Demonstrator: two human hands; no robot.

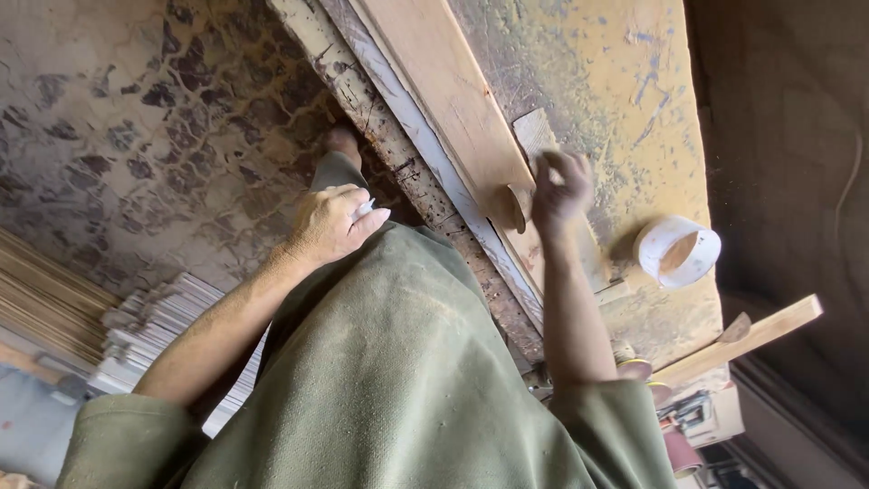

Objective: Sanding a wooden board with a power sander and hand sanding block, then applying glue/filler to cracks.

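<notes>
The right hand presses curled fingers onto a small flat wood piece on the yellow workbench, stiff, light, best held by its edges, while the left hand pinches 1 small white object, seemingly light.

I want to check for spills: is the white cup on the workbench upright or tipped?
Tipped. The cup lies on its side on the workbench, its open mouth facing the camera.
</notes>
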